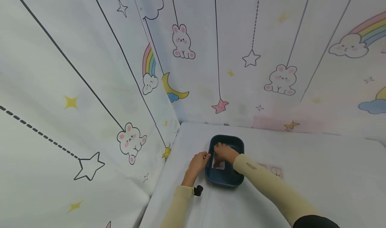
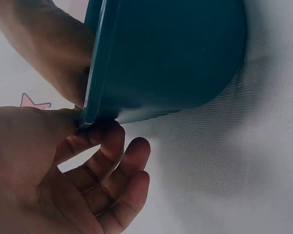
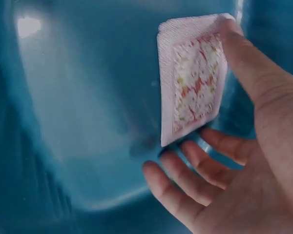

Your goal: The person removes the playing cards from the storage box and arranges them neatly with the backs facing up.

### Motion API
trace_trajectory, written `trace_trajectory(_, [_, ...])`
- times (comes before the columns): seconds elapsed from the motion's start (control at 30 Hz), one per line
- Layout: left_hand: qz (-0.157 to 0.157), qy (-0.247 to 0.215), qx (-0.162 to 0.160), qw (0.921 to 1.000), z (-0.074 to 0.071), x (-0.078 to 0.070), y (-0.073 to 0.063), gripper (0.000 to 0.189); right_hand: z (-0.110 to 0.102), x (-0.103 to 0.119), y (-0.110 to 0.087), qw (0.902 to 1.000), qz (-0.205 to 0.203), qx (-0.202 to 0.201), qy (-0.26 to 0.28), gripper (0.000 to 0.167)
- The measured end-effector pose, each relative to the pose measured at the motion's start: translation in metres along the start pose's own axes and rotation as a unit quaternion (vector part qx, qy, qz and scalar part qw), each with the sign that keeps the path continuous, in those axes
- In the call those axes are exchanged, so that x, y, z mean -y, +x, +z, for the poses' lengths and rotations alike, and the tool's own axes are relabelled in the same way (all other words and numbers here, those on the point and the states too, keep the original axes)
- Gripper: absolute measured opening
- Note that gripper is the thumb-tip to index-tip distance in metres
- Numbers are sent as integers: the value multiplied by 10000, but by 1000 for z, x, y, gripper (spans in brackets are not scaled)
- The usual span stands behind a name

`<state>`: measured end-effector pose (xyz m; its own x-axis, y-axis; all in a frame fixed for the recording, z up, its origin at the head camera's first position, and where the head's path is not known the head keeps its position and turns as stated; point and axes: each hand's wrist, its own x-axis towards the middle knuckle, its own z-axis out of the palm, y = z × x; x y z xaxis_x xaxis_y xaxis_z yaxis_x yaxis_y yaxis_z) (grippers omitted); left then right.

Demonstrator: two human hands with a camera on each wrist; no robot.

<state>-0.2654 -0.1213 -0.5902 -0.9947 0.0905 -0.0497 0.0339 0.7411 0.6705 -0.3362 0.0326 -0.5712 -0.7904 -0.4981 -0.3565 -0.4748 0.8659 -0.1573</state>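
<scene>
A dark blue plastic tub [image 1: 224, 182] stands on the white-covered table. My left hand [image 1: 197, 163] is at its left side. In the left wrist view, the thumb and forefinger pinch the tub's rim [image 2: 94, 73], while the other fingers curl loosely outside it. My right hand [image 1: 225, 152] reaches inside the tub. It holds a playing card [image 3: 198, 85] with a pink-white border and a red and yellow-green floral pattern. The thumb [image 3: 246, 56] presses one upper corner and the fingertips meet the lower edge. The card is tilted above the tub floor [image 3: 88, 131].
Two more patterned cards [image 1: 276, 171] lie on the table right of the tub, partly behind my right sleeve [image 1: 268, 187]. White curtains [image 1: 199, 77] printed with rabbits, stars and rainbows rise behind the table and along its left side.
</scene>
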Motion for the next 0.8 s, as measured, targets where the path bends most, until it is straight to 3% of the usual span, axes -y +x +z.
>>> trace_trajectory(0.13, [49, 20, -59, 10000, -1, -1, -1, 31, 0, 5, -5, 9996, -62, -50, -270, 93])
trace_trajectory(0.43, [36, 2, 7, 10000, -1, 0, 1, 31, 1, 3, -5, 9994, -27, -325, -123, 87])
trace_trajectory(0.63, [10, 34, -25, 10000, 0, 0, 2, 31, 1, -4, 1, 9978, -87, -571, 313, 55])
trace_trajectory(0.8, [-57, 23, 48, 10000, -1, -1, 0, 31, 2, -9, 3, 9949, -289, -445, 860, 47])
